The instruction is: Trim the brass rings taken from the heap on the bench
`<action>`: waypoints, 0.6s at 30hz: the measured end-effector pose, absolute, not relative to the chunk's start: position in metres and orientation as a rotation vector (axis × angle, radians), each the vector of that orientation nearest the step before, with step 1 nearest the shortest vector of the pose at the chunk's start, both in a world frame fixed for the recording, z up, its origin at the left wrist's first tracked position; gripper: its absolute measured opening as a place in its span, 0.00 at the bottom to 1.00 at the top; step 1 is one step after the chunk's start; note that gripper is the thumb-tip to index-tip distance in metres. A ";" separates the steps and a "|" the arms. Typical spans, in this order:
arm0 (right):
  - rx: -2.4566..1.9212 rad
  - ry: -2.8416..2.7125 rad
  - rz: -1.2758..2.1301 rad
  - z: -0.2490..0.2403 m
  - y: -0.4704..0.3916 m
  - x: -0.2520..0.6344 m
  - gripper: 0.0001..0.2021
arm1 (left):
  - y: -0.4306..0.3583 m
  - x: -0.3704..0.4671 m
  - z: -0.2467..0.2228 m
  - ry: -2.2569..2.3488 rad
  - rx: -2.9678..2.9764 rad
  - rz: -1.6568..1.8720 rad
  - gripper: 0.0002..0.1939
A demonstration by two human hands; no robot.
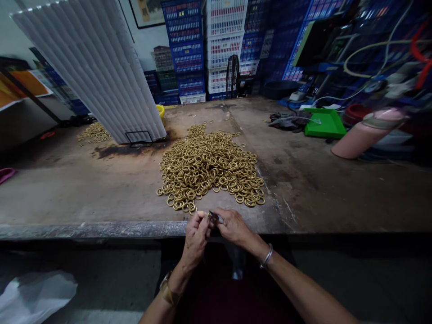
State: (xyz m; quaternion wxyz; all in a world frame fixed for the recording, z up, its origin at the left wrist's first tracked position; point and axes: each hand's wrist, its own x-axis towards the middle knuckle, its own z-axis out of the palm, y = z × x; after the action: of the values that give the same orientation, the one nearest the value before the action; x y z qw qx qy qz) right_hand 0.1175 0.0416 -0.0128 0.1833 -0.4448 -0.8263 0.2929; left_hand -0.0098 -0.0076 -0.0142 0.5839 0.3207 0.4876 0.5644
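A wide heap of brass-coloured rings lies on the worn brown table. At the table's front edge, just below the heap, my two hands meet. My left hand pinches a small brass-coloured piece, perhaps a ring, partly hidden by the fingers. My right hand is closed around a small dark tool, its tip touching the piece at my left fingertips. Which kind of tool it is cannot be made out.
A tall white corrugated panel leans at the left, beside a smaller ring pile. A green tray and a pink cylinder are at the right. Stacked crates stand behind. A white bag is low at the left.
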 end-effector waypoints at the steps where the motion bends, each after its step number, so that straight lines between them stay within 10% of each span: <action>1: -1.245 -2.355 0.832 -0.012 0.042 0.118 0.11 | -0.008 -0.010 -0.014 1.145 0.756 1.325 0.14; 18: -1.489 -2.231 0.435 -0.022 0.101 0.079 0.16 | -0.011 -0.024 -0.009 0.872 0.357 1.337 0.12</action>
State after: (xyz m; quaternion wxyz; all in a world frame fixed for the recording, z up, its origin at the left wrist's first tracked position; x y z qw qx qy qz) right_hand 0.0785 0.1014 -0.0220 0.2106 -0.5357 -0.8026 0.1565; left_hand -0.0237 -0.0110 -0.0091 0.6838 0.1593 0.3891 0.5964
